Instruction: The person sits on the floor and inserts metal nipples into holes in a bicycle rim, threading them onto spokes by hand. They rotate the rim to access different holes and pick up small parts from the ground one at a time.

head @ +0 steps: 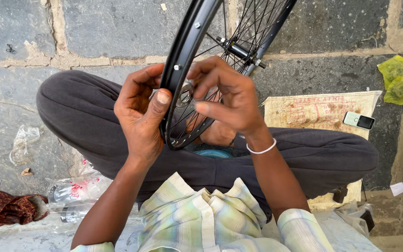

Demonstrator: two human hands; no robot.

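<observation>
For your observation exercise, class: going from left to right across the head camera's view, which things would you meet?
Dark red patterned cloth → clear plastic bag → left hand → black bicycle wheel rim → right hand → white wristband → burlap sack → small phone → crumpled green wrappers.

Glossy black metal rim (181, 56); rough stone floor (117, 28).

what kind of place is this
Probably an outdoor, ground-level bicycle repair spot: the person sits cross-legged on stone paving, both hands at a spoked wheel rim, with a sack spread on the paving.
</observation>
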